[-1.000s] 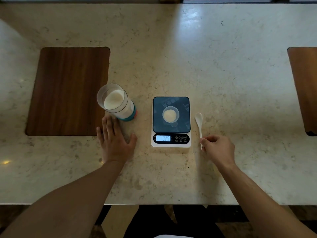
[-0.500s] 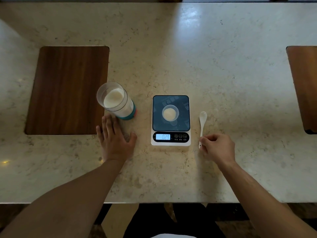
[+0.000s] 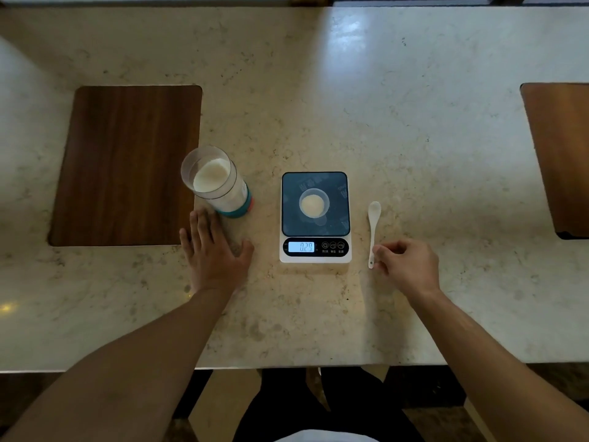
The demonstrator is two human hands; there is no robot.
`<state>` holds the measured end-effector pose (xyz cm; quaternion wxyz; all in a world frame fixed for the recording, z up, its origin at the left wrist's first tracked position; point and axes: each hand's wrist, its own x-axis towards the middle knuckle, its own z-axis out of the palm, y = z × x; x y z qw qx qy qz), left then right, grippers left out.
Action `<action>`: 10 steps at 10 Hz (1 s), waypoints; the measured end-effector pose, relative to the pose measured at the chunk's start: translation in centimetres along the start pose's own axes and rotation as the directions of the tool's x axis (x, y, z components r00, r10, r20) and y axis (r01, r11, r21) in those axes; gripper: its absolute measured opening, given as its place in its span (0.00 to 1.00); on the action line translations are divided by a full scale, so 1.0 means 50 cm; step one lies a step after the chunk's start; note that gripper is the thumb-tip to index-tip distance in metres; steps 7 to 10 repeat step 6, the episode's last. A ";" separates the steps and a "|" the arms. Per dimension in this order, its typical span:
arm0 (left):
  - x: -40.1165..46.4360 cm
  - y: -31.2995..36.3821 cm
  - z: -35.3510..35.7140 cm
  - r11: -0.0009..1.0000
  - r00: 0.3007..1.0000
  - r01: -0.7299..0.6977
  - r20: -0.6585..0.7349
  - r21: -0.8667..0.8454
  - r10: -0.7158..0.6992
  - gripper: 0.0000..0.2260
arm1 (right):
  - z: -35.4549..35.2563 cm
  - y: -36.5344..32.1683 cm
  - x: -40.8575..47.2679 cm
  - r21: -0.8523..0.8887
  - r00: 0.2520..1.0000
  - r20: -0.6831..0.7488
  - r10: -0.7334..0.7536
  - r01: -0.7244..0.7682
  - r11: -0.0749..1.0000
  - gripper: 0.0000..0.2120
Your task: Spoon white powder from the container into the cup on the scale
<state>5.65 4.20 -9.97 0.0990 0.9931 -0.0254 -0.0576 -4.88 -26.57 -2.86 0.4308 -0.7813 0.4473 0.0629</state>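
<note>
A clear container (image 3: pixel 216 183) with a teal base holds white powder and stands left of the scale (image 3: pixel 315 218). On the scale's dark platform sits a small clear cup (image 3: pixel 314 204) with some white powder in it; the display reads 0.29. Right of the scale, a white spoon (image 3: pixel 373 224) lies on the counter, bowl pointing away. My right hand (image 3: pixel 408 266) pinches the end of its handle with thumb and forefinger. Just in front of the container, my left hand (image 3: pixel 213 253) rests flat on the counter, fingers spread, not touching it.
A dark wooden board (image 3: pixel 127 164) is set into the marble counter left of the container, and another board (image 3: pixel 564 154) sits at the right edge. The counter's front edge (image 3: pixel 287 366) runs below my forearms.
The spoon has swung from a slight leftward tilt to lie straight on the counter beside the scale. My right hand stays at its handle end. My left hand has not moved.
</note>
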 end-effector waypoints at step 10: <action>-0.086 0.036 -0.071 1.000 0.983 0.014 0.182 -0.025 -0.009 0.43 | -0.043 -0.050 -0.041 -0.096 0.972 0.098 -0.215 0.225 0.970 0.12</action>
